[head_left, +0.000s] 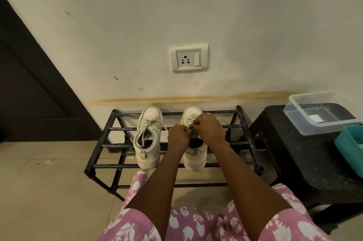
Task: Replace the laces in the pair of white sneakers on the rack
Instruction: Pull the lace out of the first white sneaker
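Two white sneakers stand side by side on a black metal rack, toes toward the wall. The left sneaker has its lace tied in a loose bow with long loops. Over the right sneaker both hands meet. My left hand and my right hand pinch that shoe's lace between fingertips above the tongue. The hands hide most of the right sneaker's lacing.
A black plastic stool stands right of the rack, carrying a clear plastic tub and a teal tray at the frame edge. A wall socket sits above the rack. A dark door is at left. Tiled floor lies below.
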